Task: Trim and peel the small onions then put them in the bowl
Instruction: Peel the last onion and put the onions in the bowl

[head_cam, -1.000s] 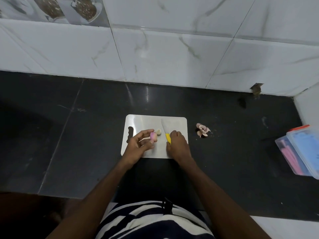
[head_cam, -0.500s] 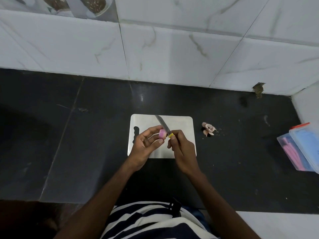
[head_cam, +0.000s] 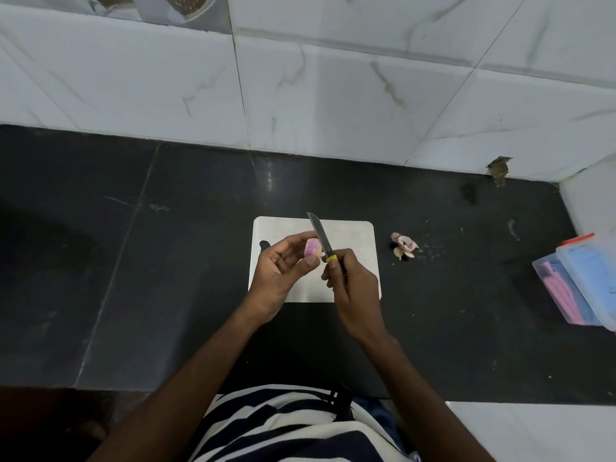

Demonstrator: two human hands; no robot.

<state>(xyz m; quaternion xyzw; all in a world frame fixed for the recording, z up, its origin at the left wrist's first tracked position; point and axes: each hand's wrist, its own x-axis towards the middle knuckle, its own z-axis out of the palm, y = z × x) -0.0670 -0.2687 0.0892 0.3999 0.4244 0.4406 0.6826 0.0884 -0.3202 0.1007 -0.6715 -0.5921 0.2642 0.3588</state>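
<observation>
My left hand [head_cam: 283,265] pinches a small pink onion [head_cam: 311,251] between thumb and fingers, lifted a little over the white cutting board [head_cam: 353,238]. My right hand [head_cam: 353,285] grips a small knife [head_cam: 320,235] with a yellow band at the handle. Its blade points away from me and lies against the onion's right side. No bowl is in view.
A small heap of onion skins [head_cam: 404,245] lies on the black counter [head_cam: 166,261] right of the board. A clear plastic box [head_cam: 580,288] with pink and blue contents sits at the right edge. White marble tiles [head_cam: 333,95] form the wall behind.
Both hands have lifted off the board and come together. The knife went from resting on the board to lying against the onion held in my left hand.
</observation>
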